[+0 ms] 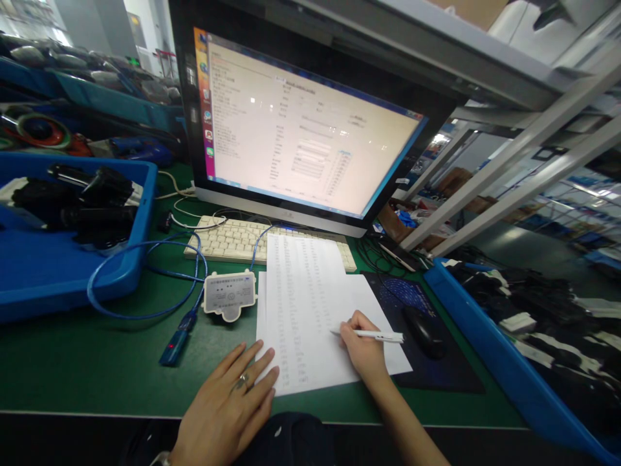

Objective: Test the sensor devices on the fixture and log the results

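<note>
My right hand [363, 349] is closed around a white pen [381, 335], its tip at the right part of a sheet of paper [310, 291] covered with columns of handwriting. Another white sheet [373, 310] lies beneath it. My left hand [233, 395], wearing a ring, lies flat with fingers spread, its fingertips at the lower left edge of the paper. Beyond the left fingers are a grey-white labelled device [229, 293] and a blue USB adapter [177, 342] with a red light. The top of the written sheet overlaps a white keyboard [228, 241].
A monitor [291, 129] showing a form window stands behind the keyboard. Blue bins [138, 259] with black parts flank the green table, one at left and another bin [504, 349] at right. A black mouse [423, 331] rests on a dark mouse pad [449, 372]. Blue cable [114, 316] loops at left.
</note>
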Tool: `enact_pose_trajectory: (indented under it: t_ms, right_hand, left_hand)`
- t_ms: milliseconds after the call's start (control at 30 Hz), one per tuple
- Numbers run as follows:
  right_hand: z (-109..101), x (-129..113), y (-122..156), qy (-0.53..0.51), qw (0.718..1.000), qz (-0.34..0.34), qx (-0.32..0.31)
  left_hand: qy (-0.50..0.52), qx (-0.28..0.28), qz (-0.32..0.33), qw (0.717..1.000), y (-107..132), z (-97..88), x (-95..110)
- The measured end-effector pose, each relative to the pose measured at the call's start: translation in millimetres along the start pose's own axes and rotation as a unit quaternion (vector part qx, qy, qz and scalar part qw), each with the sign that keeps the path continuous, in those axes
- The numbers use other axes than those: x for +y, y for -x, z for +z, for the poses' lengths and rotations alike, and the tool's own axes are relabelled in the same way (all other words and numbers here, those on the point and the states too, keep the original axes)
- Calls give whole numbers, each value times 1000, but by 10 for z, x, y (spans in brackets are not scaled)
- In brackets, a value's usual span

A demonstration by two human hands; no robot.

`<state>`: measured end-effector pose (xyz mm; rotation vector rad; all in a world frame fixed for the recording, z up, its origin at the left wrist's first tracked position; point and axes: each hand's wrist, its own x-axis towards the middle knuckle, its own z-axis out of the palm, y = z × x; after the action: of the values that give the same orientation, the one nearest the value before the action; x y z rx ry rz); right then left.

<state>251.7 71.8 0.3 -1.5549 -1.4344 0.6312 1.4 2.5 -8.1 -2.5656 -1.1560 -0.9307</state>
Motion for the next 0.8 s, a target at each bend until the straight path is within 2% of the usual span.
enact_pose_trajectory:
  t_ms: [300, 500, 800]
  right_hand:
    - [-7, -36, -3, 12, 1000, 5, 8]
    - [-5, 9, 6, 12, 1000, 3, 5]
    - [-5, -9, -7, 20, 1000, -10, 13]
  left_hand:
    - [-9, -14, 5, 1000, 8, -13, 3]
    - [13, -5, -9, 1000, 10, -9, 0]
    - [-6, -19, 8, 1000, 26, 7, -19]
